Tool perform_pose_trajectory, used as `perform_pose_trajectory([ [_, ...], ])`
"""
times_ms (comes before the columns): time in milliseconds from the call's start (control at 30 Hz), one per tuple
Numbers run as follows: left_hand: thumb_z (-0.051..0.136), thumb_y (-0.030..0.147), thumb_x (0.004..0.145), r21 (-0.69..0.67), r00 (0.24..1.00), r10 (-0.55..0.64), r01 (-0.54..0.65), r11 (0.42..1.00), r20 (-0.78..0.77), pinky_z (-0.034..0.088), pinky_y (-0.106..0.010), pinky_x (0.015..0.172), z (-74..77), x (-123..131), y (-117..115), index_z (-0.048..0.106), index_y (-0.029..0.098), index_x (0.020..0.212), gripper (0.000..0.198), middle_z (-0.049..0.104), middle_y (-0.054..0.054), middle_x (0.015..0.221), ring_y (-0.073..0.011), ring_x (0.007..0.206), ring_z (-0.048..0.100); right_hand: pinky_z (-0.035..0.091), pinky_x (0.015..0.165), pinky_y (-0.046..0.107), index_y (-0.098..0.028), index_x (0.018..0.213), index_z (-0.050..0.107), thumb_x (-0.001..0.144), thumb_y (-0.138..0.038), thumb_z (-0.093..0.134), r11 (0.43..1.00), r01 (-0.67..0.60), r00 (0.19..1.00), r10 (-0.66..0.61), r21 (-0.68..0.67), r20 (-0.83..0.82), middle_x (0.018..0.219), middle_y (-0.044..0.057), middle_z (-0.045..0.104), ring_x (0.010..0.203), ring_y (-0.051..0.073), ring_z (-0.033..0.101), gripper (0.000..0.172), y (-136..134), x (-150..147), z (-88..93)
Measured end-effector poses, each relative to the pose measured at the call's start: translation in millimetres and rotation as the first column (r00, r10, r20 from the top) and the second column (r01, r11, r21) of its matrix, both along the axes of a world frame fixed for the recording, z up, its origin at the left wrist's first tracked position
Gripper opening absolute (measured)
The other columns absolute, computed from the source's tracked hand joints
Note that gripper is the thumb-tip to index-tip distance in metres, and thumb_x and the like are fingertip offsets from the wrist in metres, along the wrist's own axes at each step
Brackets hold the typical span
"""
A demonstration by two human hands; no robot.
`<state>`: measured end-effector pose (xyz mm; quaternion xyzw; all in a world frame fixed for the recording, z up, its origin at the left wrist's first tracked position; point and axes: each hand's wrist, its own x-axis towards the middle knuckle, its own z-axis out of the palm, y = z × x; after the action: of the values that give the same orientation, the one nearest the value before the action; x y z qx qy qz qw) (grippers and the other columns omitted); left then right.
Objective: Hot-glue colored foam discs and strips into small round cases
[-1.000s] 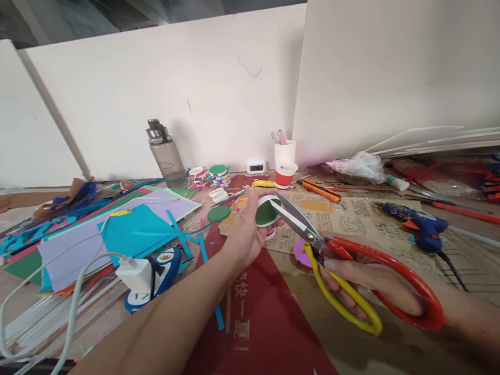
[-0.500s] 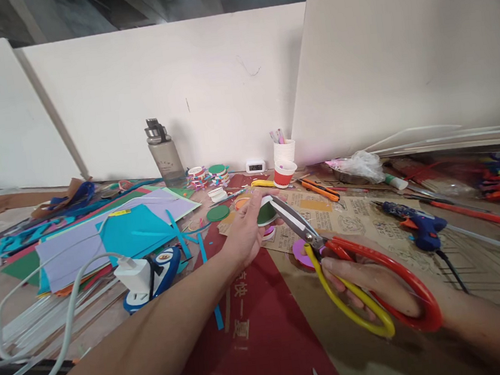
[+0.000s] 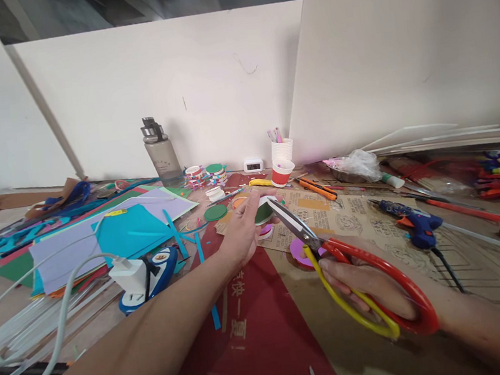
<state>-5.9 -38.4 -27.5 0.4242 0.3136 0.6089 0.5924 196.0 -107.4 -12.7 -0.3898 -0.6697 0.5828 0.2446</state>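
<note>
Between the fingers of my left hand (image 3: 242,229) is a small piece with a dark green face and a white edge (image 3: 263,215); its full shape is partly hidden. My right hand (image 3: 365,286) grips a pair of scissors (image 3: 311,242) by their red and yellow handles. The blades point up and left, their tips at the white edge of the held piece. Whether they bite into it is hard to see. Beneath the scissors lies a purple disc (image 3: 300,253), and a green disc (image 3: 215,212) rests left of my left hand.
Coloured paper sheets (image 3: 135,233) and a power strip (image 3: 162,269) with white cables occupy the left side. Behind stand a bottle (image 3: 161,155), a small clock (image 3: 253,165) and paper cups (image 3: 283,173). An orange cutter (image 3: 315,188) and a blue glue gun (image 3: 419,225) lie right.
The scissor handles have come slightly closer together. My left hand still holds the green-and-white piece in nearly the same place. The whole view has shifted a little.
</note>
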Motion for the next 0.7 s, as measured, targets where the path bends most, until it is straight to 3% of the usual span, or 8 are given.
perform_pose_trajectory([
  [100,0.071,0.055,0.076,0.001,1.000,0.006,-0.006,1.000,-0.001,0.053,-0.025,0.059,-0.2,0,0,0.070,0.017,0.097,0.043,0.074,-0.008,0.094,-0.0200,0.079,0.069,0.036,0.042,0.017,-0.021,0.072,0.044,0.096,-0.039,0.046,0.999,-0.003,1.000,0.003,0.038,-0.010,0.053,-0.007,0.046,0.041,0.006,0.038,0.030,1,2,-6.4],
  [200,0.071,0.052,0.077,0.033,1.000,0.009,-0.009,0.999,0.006,0.055,-0.026,0.065,0.0,0,1,0.071,0.017,0.095,0.040,0.074,-0.007,0.094,-0.0200,0.082,0.070,0.045,0.042,0.020,-0.022,0.076,0.046,0.093,-0.049,0.049,0.999,-0.004,1.000,0.004,-0.042,-0.021,0.053,-0.007,0.045,0.041,0.008,0.041,0.032,3,3,-13.1],
  [300,0.070,0.049,0.079,0.047,1.000,0.009,-0.010,0.999,0.019,0.055,-0.027,0.069,-0.1,0,2,0.071,0.016,0.094,0.037,0.075,-0.007,0.094,-0.0210,0.086,0.070,0.059,0.062,0.031,-0.024,0.091,0.054,0.090,-0.050,0.057,0.991,0.009,0.998,-0.017,-0.136,-0.063,0.062,-0.008,0.046,0.051,0.008,0.045,0.025,5,3,-17.8],
  [433,0.066,0.048,0.082,0.035,0.996,0.047,-0.050,0.998,0.080,0.056,-0.030,0.074,-1.3,-1,7,0.071,0.015,0.093,0.034,0.075,-0.008,0.091,-0.0223,0.088,0.071,0.058,0.080,0.037,-0.029,0.105,0.055,0.082,-0.048,0.069,0.935,0.034,0.963,-0.125,-0.352,-0.240,0.078,-0.006,0.053,0.067,0.010,0.055,0.033,6,4,-20.2],
  [533,0.066,0.046,0.083,0.009,0.990,0.049,-0.051,0.999,0.136,0.056,-0.031,0.077,-1.3,-3,10,0.069,0.015,0.096,0.034,0.075,-0.009,0.094,-0.0219,0.089,0.071,0.059,0.074,0.036,-0.024,0.091,0.058,0.080,-0.057,0.067,0.926,0.042,0.966,-0.134,-0.375,-0.223,0.072,-0.005,0.054,0.060,0.009,0.052,0.035,6,5,-20.1],
  [700,0.065,0.043,0.084,0.017,0.983,-0.015,0.012,1.000,0.181,0.056,-0.031,0.082,0.7,-4,9,0.067,0.016,0.103,0.033,0.075,-0.008,0.098,-0.0212,0.094,0.071,0.059,0.062,0.034,-0.021,0.076,0.057,0.089,-0.059,0.053,0.966,-0.028,0.976,-0.029,-0.256,-0.215,0.068,-0.004,0.053,0.054,0.010,0.049,0.040,6,6,-16.9],
])
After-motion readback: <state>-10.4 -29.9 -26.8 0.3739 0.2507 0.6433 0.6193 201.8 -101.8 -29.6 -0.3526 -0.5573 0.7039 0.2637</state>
